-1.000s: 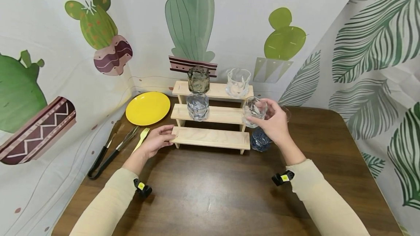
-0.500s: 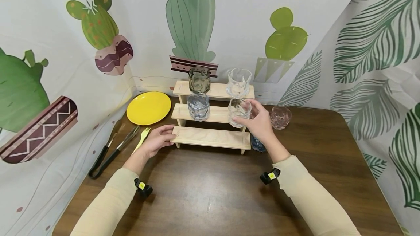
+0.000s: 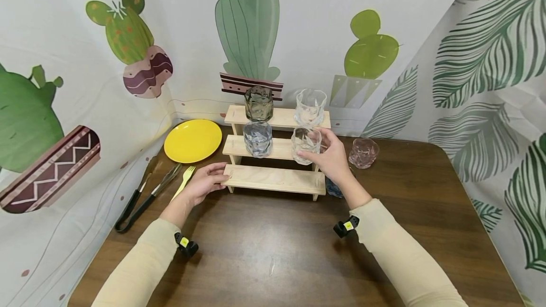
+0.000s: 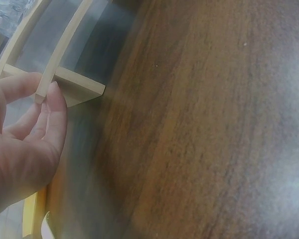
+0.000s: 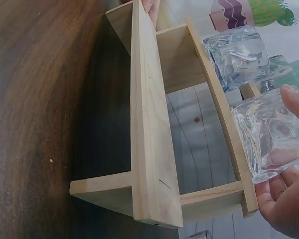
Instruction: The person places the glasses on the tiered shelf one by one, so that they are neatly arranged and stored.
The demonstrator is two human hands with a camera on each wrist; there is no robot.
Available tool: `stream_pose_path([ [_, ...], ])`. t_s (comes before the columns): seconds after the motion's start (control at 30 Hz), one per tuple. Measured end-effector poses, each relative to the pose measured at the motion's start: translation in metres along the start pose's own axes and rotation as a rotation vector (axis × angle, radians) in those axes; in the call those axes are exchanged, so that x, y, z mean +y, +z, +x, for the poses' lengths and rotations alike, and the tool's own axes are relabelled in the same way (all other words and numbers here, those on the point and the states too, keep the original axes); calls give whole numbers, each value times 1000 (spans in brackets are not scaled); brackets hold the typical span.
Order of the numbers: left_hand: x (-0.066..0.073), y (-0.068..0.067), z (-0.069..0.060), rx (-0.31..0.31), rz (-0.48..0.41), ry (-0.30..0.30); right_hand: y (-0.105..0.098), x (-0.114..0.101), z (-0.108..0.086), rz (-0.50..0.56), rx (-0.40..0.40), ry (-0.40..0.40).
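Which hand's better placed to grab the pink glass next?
Probably the right hand: it's nearer the pink glass, though holding a clear glass. The left hand grips the wooden stand, farther away.

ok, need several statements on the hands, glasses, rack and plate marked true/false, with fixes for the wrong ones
1. The right hand grips a clear faceted glass tumbler. True.
2. The left hand holds the yellow plastic fork. False: it pinches the pale wooden three-step rack.
3. A pale pink glass tumbler sits on the brown wooden table. True.
4. The rack's top shelf bears three tumblers. False: two, a smoky grey glass tumbler and a second clear tumbler.
5. The round yellow plate lies left of the rack. True.
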State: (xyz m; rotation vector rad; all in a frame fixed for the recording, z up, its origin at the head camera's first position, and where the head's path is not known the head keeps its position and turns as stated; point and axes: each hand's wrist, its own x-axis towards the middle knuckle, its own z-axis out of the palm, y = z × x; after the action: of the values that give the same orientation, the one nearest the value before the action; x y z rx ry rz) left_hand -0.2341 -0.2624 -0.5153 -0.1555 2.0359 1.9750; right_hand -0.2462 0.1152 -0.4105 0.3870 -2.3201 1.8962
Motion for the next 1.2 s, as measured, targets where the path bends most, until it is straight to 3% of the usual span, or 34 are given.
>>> stream_pose_path([
  [0.13,-1,-1,0,-5,1,4,-1,3,1,7,-15,1],
  [0.4,-1,0,0,9,9,-4,-12,32,7,42,-43,-9],
  [0.6,-1,0,1,10,8,-8,-27,35,-3,-51,-47,-59],
  [0.83,-1,0,1,11,1,-10,-47,39,-18,-109,-45,-44],
  [1.2,0,1,1,4,4,-6,-78,69,-46,-300,-36,-71],
])
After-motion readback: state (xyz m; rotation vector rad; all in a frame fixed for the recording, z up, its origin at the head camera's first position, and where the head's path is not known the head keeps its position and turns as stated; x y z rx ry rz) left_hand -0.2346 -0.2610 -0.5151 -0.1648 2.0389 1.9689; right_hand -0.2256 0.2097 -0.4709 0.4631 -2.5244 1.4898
